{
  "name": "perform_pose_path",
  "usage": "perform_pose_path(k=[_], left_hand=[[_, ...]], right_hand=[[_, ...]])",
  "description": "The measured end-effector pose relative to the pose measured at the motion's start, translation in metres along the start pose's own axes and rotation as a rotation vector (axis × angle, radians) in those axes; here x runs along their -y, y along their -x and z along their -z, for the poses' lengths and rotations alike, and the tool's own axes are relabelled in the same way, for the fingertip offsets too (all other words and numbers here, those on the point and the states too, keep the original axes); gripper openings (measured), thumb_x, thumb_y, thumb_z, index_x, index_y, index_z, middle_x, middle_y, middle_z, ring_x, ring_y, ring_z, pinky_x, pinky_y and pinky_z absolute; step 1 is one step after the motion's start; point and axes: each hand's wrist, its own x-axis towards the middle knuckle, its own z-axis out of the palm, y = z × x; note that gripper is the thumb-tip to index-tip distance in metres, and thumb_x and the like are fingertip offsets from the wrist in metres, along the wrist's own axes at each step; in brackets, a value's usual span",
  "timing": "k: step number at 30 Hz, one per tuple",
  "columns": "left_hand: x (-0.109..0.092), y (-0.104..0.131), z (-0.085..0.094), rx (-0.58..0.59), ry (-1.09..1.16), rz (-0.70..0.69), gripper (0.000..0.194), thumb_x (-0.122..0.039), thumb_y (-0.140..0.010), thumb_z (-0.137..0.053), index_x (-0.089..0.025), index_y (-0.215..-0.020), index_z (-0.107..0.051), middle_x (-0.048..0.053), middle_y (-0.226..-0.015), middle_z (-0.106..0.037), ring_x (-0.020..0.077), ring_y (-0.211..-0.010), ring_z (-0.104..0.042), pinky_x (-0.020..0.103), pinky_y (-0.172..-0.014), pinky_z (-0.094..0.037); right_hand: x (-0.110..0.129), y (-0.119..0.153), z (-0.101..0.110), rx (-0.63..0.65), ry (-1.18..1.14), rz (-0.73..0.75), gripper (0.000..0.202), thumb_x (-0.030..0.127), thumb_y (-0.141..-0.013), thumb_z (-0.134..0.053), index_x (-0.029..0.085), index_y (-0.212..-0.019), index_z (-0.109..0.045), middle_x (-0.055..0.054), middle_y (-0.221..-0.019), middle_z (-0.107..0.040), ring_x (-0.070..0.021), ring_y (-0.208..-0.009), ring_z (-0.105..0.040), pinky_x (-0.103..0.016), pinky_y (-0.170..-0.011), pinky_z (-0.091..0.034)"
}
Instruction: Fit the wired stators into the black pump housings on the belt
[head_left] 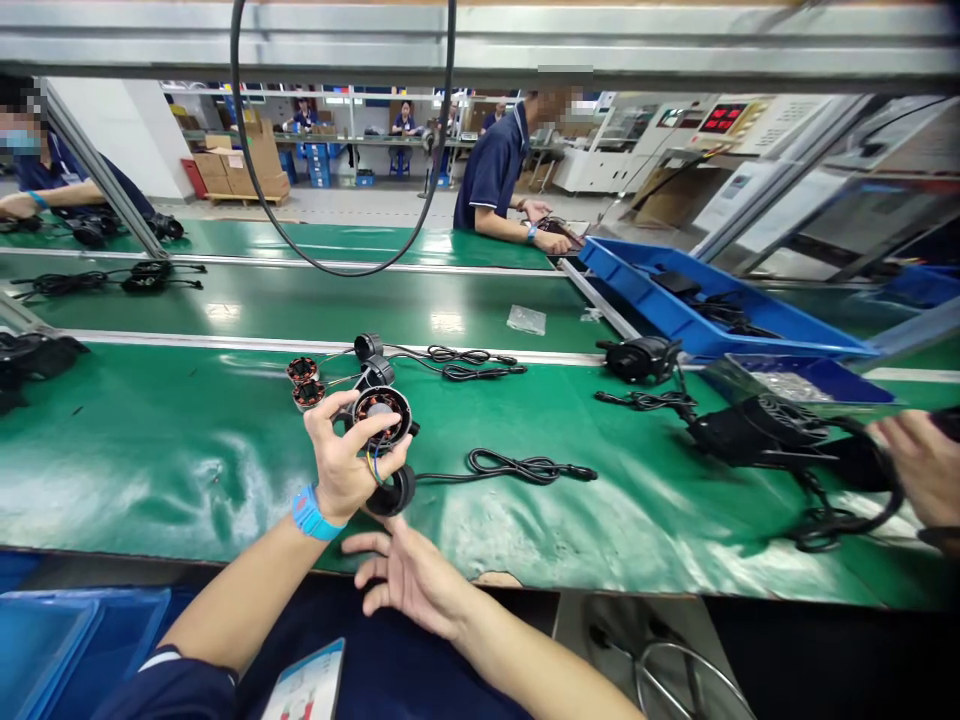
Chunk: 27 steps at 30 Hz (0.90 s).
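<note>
The left hand point(346, 462), a blue wristband point(313, 514) at its wrist, is clamped around a round black motor point(382, 414) held just above the near edge of the green bench point(172, 470), fingers wrapped on the rim and thumb across the lower side. The right hand point(409, 575) lies open below it, palm up, fingers spread, gripping nothing and just short of a black round cap point(393, 492) that hangs at the end of the motor's cable point(525, 466).

The motor's open face, with its ring of copper windings, is turned toward the camera and a little upward; its axis runs roughly from the person outward, and the short coloured wires leave its lower edge toward the palm. The cable trails away to the right along the bench.

A likely risk: the grip is on the rim alone, so a tug from the trailing cable or the hanging cap could twist the motor loose or strain the thin wires. Two more wound cores point(304, 381) and a second corded unit point(379, 360) lie just behind, near enough for cords to tangle. A co-worker's hand point(926, 468) works at the far right.
</note>
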Motion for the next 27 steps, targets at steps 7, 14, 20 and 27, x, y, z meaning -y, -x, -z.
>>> perform_pose_path(k=[7,14,20,27], left_hand=[[-0.004,0.008,0.011,0.036,-0.013,0.089,0.019,-0.038,-0.074,-0.088,-0.026,-0.075,-0.074,0.008,-0.126,-0.053,0.0314,-0.12,-0.051,0.048,-0.1,-0.047],[-0.005,0.028,0.008,0.241,0.008,0.183,0.025,-0.037,-0.074,-0.086,-0.021,-0.076,-0.067,0.01,-0.125,-0.055,0.0285,-0.115,-0.053,0.045,-0.098,-0.047],[0.002,0.028,0.017,0.381,0.053,0.115,0.032,-0.033,-0.066,-0.09,-0.02,-0.079,-0.063,0.009,-0.114,-0.058,0.0267,-0.103,-0.053,0.044,-0.092,-0.047],[0.017,0.026,0.02,0.379,0.218,-0.014,0.035,-0.039,-0.078,-0.086,-0.022,-0.097,-0.062,0.009,-0.124,-0.058,0.0253,-0.112,-0.055,0.042,-0.094,-0.048]], right_hand=[[0.021,-0.007,-0.007,-0.359,0.294,0.699,0.099,0.067,-0.069,-0.084,0.038,-0.148,-0.031,-0.008,-0.129,-0.06,-0.0223,-0.095,-0.067,-0.036,-0.079,-0.059],[0.084,-0.026,-0.035,-0.54,0.46,0.982,0.084,0.04,-0.076,-0.088,0.032,-0.145,-0.041,-0.004,-0.117,-0.066,-0.0182,-0.094,-0.068,-0.032,-0.088,-0.058],[0.131,-0.038,0.015,-0.501,0.865,0.911,0.083,0.038,-0.075,-0.087,0.026,-0.148,-0.05,-0.011,-0.138,-0.061,-0.0247,-0.116,-0.065,-0.039,-0.103,-0.052],[0.167,-0.038,0.024,-0.188,1.08,0.681,0.076,0.036,-0.078,-0.083,0.02,-0.147,-0.055,-0.009,-0.127,-0.069,-0.0248,-0.115,-0.066,-0.04,-0.106,-0.049]])
